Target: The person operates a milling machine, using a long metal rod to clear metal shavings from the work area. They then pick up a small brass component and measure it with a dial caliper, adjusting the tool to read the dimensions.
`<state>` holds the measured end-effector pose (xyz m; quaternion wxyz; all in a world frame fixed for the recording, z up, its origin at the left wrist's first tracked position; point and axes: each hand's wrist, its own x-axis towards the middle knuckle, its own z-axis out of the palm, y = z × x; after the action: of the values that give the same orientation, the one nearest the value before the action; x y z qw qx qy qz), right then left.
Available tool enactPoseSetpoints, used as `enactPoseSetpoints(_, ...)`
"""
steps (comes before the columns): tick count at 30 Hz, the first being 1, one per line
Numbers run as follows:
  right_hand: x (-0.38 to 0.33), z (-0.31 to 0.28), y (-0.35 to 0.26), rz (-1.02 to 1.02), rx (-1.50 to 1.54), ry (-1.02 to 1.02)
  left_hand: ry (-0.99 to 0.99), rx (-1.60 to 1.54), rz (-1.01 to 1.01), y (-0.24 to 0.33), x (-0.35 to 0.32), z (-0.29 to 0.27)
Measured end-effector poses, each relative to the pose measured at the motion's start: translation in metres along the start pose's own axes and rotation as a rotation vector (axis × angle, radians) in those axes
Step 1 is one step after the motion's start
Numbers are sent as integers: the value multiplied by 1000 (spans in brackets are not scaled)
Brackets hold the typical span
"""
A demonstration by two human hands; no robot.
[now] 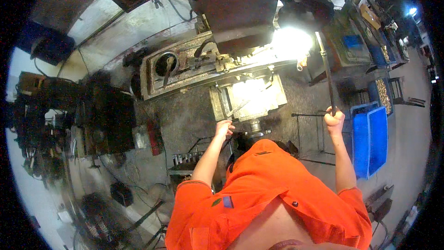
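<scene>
My right hand [334,121] is closed around the lower end of a long dark lever [326,69], which rises to the machine's bright upper right side. My left hand [224,128] is held just in front of the machine's pale knee block [252,96], its fingers curled. A thin, light stick-like thing [237,109] shows just beyond those fingers; whether they hold it is unclear. Between my hands and closer to my body sits a round handwheel [255,129]. Farther off lies the long machine table [185,85], scattered with chips, with clamping parts [208,62] on it.
A glaring lamp [292,41] washes out the table's right part. Blue bins [370,141] stand at right, near a metal frame stand [311,139] and a box of small parts [383,93]. A tool rack [182,162] is low at left, with dark equipment [108,115] beyond.
</scene>
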<state>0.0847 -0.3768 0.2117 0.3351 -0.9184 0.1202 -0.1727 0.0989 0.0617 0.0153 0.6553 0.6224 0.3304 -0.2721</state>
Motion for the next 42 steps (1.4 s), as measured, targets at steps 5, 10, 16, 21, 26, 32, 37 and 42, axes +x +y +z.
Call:
enactPoseSetpoints(5,1,2,1,-3,4,9,-5,48,12,7,0,-5)
enactPoseSetpoints(10,0,-2,-9,96,-4,-49,41,22,7,12,-8,2)
enactPoseSetpoints(16,1,-9,-12,94,96,-110,51,-10,-25,-7,-17,11)
enactPoseSetpoints(21,1,-12,-1,99,157,-160,104,4,-13,-14,-24,23)
enactPoseSetpoints(26,-2,-19,0,157,181,-203,132,19,2,-18,-32,24)
enactPoseSetpoints(32,-2,-26,-8,154,105,-237,169,9,-21,-34,-38,16)
enactPoseSetpoints(37,2,-11,-1,156,126,-243,167,33,-51,-32,-50,17)
enactPoseSetpoints(42,3,-17,-11,176,112,-263,155,-25,-26,-37,-46,19)
